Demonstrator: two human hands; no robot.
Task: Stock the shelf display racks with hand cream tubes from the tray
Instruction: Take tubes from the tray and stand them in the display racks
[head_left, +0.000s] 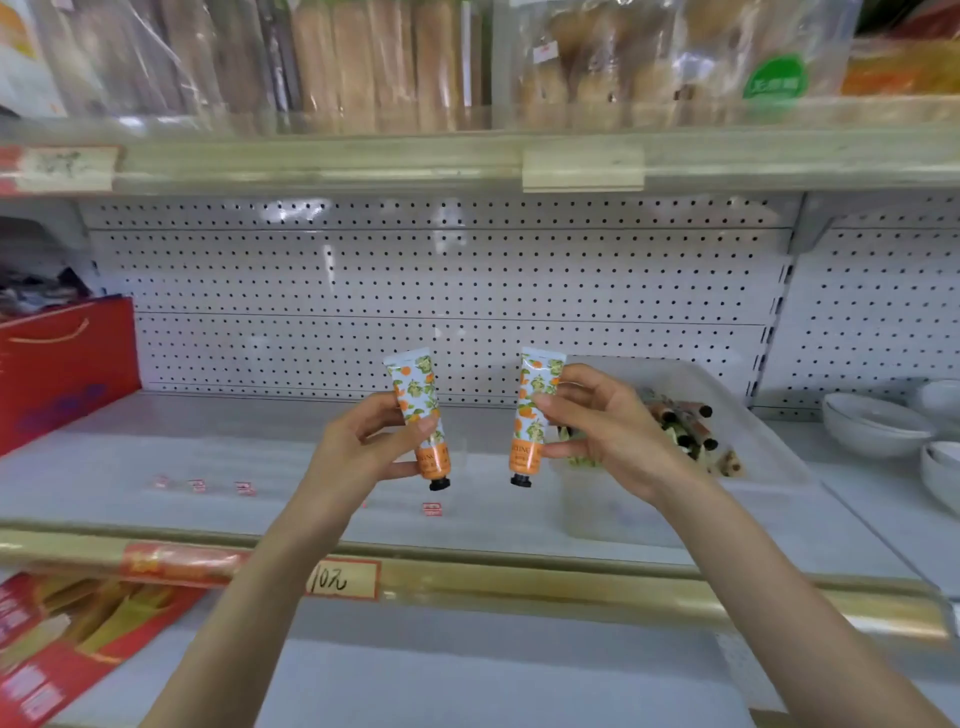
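Above the middle shelf (156, 467), we've got two hand cream tubes in the air, one per hand, both with the black cap down and the flat crimped end up. The left tube (415, 387) sits pinched between thumb and fingers of the left hand (363, 441), gripped around its lower half. The right tube (530, 415) is held the same way by the right hand (608, 426), with fingertips on the printed body. The two tubes are near each other but not touching.

These look light and soft-walled, so we'd judge that a hard squeeze mid-body would dent them or push cream towards the cap. The glossy print may be a little slick, too. The firmer places to take hold are probably the shoulder just above the cap and the stiff crimp at the top, with only a light pinch needed.

Just beside the right hand, the translucent tray (623, 509) rests on the shelf with more tubes (685, 431) piled at its far end. Small red stickers (432, 508) dot the shelf below the left hand. They may mark clear racks, but we cannot tell. Behind runs white pegboard (415, 270). A red box (67, 374) stands far left and white bowls (872, 426) far right.
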